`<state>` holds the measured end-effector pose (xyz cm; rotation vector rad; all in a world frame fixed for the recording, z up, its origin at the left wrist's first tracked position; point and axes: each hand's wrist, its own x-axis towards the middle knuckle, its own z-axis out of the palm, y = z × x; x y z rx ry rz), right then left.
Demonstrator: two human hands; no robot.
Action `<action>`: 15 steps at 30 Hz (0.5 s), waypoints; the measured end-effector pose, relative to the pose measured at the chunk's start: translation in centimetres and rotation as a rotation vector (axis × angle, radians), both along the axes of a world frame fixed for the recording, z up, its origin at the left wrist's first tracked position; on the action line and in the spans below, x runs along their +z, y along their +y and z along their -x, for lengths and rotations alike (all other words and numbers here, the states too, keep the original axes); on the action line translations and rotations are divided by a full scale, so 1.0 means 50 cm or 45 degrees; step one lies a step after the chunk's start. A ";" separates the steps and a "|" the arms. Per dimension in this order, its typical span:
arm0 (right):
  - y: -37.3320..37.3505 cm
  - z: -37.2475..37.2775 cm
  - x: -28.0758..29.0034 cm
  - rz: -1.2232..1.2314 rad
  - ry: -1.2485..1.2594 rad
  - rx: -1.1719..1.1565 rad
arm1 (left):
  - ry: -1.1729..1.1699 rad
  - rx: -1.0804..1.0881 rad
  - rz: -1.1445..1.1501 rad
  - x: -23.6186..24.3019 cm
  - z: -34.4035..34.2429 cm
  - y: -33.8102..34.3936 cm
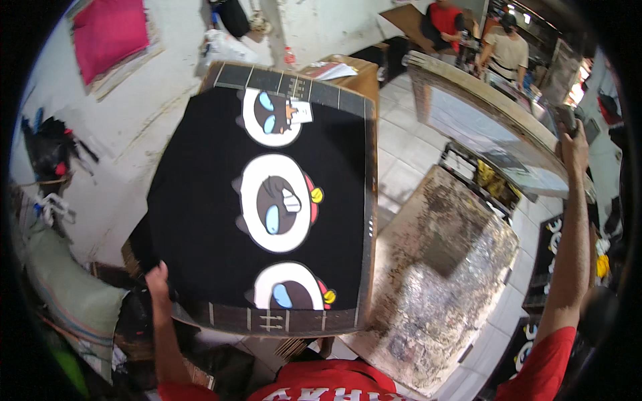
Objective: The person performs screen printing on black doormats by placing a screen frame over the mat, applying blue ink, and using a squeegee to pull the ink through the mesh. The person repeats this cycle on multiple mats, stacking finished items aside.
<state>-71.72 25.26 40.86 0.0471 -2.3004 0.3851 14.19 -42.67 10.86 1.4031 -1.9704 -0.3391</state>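
A black fabric piece (194,180) lies stretched over a dark board (234,321) marked with pale lines along its edges. Three round cartoon heads in white, dark grey and blue are printed down it, the middle print (251,200) fully showing. My left hand (158,279) is closed at the lower left corner of the board, against the fabric edge; some fingers are hidden. Far to the right, my right hand (574,150) grips the end of a wooden-framed printing screen (481,83), which stands tilted up. A grey piece (566,119) shows at that hand, its kind unclear.
Between board and screen stands a paint-crusted table (414,314). Stuffed pale sacks (73,287) sit at left by the wall. More printed black panels (545,257) lie at right. Two people, one in a red top (445,23) and one in a beige top (506,53), are at the back.
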 end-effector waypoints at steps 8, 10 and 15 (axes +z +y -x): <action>-0.052 -0.111 -0.012 -0.011 0.036 -0.103 | 0.406 -0.307 -1.079 -0.282 0.272 0.296; -0.065 -0.135 -0.014 -0.026 0.037 -0.104 | 0.437 -0.434 -1.065 -0.341 0.350 0.361; -0.084 -0.169 0.003 -0.029 0.041 0.021 | 0.112 -0.845 -1.035 -0.368 0.494 0.465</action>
